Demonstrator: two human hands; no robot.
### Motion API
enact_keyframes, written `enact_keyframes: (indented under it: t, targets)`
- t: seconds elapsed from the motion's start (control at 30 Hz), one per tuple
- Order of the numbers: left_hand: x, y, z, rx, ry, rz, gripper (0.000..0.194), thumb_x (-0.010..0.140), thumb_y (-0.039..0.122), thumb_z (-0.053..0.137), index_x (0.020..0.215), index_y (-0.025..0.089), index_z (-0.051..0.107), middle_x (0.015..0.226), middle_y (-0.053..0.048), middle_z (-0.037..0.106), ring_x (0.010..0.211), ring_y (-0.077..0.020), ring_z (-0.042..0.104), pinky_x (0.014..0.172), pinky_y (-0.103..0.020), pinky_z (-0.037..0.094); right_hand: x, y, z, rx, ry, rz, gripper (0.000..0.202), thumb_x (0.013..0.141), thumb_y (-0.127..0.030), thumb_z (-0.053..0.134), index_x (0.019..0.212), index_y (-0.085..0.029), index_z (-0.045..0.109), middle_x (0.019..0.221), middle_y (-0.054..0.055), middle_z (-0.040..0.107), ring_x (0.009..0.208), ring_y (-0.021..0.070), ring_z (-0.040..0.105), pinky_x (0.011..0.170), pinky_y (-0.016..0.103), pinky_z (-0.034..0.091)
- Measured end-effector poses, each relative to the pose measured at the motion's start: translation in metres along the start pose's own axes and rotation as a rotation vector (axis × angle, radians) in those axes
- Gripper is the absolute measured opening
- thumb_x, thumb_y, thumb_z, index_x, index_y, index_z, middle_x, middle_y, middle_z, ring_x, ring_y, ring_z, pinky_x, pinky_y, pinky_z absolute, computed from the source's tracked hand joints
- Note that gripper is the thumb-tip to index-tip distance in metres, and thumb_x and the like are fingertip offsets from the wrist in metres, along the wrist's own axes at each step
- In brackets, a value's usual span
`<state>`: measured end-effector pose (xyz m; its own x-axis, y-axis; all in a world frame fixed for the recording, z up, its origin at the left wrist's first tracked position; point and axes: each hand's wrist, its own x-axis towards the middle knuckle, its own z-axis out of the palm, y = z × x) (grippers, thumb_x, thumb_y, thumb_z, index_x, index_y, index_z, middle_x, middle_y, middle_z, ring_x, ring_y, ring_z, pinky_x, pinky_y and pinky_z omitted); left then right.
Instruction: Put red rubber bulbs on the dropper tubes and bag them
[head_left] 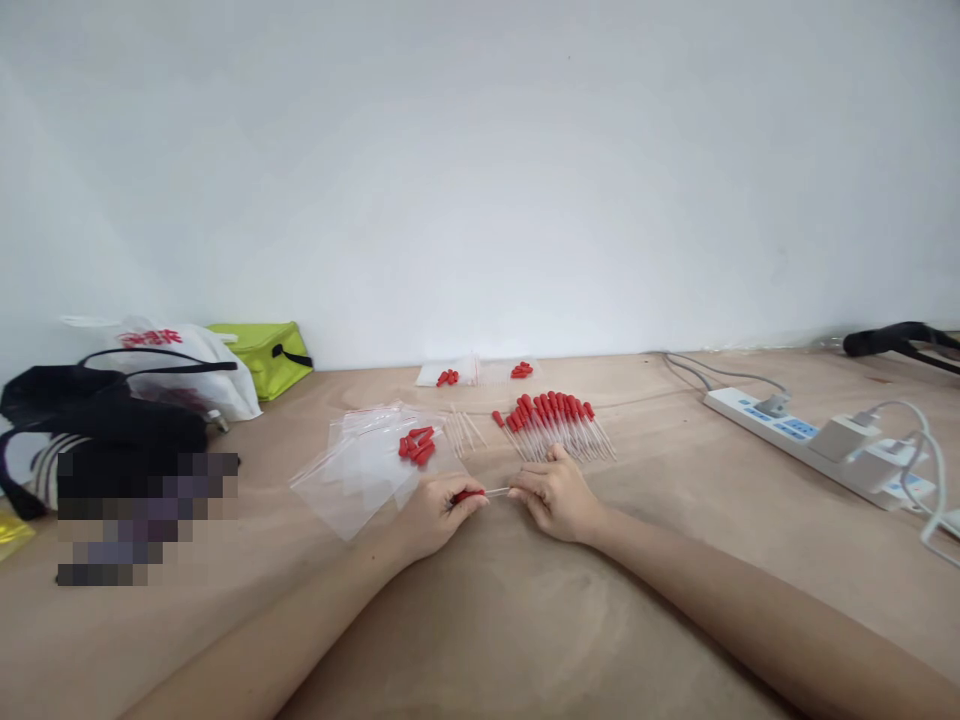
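My left hand (pixel 433 517) pinches a red rubber dropper bulb (pixel 469 495), mostly covered by the fingers. From the bulb's end a thin clear glass tube (pixel 498 491) runs across to my right hand (pixel 559 500), whose fingertips are closed on its other end. How deep the tube sits in the bulb is hidden. Just beyond my right hand lies a row of droppers (pixel 555 415) with red bulbs pointing away from me. Several loose red bulbs (pixel 417 446) rest on clear zip bags (pixel 352 465) beyond my left hand. Beside them are loose thin tubes (pixel 466 430).
Near the wall, two small heaps of red bulbs (pixel 448 378) lie on clear bags. A white power strip (pixel 802 435) with chargers and cables is at right. On the left are a black bag (pixel 127 430), a white plastic bag (pixel 225 385) and a lime-green bag (pixel 274 360).
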<state>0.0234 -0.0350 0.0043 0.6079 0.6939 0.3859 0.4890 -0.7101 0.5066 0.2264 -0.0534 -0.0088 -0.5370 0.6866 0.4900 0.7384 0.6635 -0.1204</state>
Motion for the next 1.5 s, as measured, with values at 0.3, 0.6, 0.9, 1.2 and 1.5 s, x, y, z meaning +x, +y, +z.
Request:
enact_keyframes:
  t: [0.3, 0.6, 0.9, 1.2, 1.5]
  targets:
    - [0.001, 0.005, -0.002, -0.002, -0.049, 0.008, 0.014, 0.078, 0.021, 0.049, 0.077, 0.017, 0.062, 0.068, -0.001, 0.063, 0.062, -0.0124, 0.057, 0.059, -0.022, 0.043, -0.001, 0.0, 0.001, 0.017, 0.006, -0.021, 0.025, 0.085, -0.022, 0.036, 0.075, -0.018, 0.058, 0.065, 0.001, 0.058, 0.059, 0.0105, 0.045, 0.065, 0.027, 0.018]
    - [-0.002, 0.001, 0.003, 0.123, 0.037, 0.229, 0.013, 0.08, 0.019, 0.047, 0.077, 0.014, 0.058, 0.069, -0.003, 0.062, 0.062, -0.0121, 0.056, 0.056, -0.021, 0.043, -0.002, -0.005, 0.003, 0.109, -0.004, 0.015, 0.024, 0.084, -0.022, 0.038, 0.069, -0.016, 0.056, 0.064, 0.0, 0.06, 0.057, 0.0091, 0.046, 0.065, 0.027, 0.018]
    - [0.001, -0.006, 0.005, 0.198, 0.15, 0.378, 0.014, 0.083, 0.017, 0.045, 0.084, 0.014, 0.059, 0.076, -0.006, 0.064, 0.069, -0.0137, 0.059, 0.062, -0.023, 0.046, 0.006, -0.01, -0.003, 0.277, -0.154, 0.171, 0.031, 0.085, -0.025, 0.036, 0.063, -0.016, 0.055, 0.056, -0.003, 0.057, 0.052, 0.0076, 0.046, 0.065, 0.024, 0.024]
    - [0.012, -0.03, -0.019, 0.35, 0.343, 0.071, 0.022, 0.077, 0.029, 0.054, 0.092, 0.015, 0.059, 0.088, -0.008, 0.063, 0.086, -0.0213, 0.054, 0.079, -0.035, 0.041, 0.028, 0.002, -0.02, 0.069, -0.188, 0.294, 0.022, 0.077, -0.022, 0.044, 0.062, -0.017, 0.06, 0.064, 0.002, 0.062, 0.06, 0.0122, 0.053, 0.059, 0.023, 0.029]
    - [0.01, -0.056, -0.037, 0.487, 0.358, -0.311, 0.016, 0.068, 0.032, 0.061, 0.07, 0.017, 0.061, 0.078, -0.004, 0.054, 0.077, -0.0203, 0.052, 0.073, -0.032, 0.041, 0.075, 0.017, 0.013, -0.153, -0.096, 0.639, 0.024, 0.079, -0.022, 0.041, 0.096, -0.015, 0.055, 0.084, 0.008, 0.065, 0.08, 0.0195, 0.058, 0.067, 0.027, 0.032]
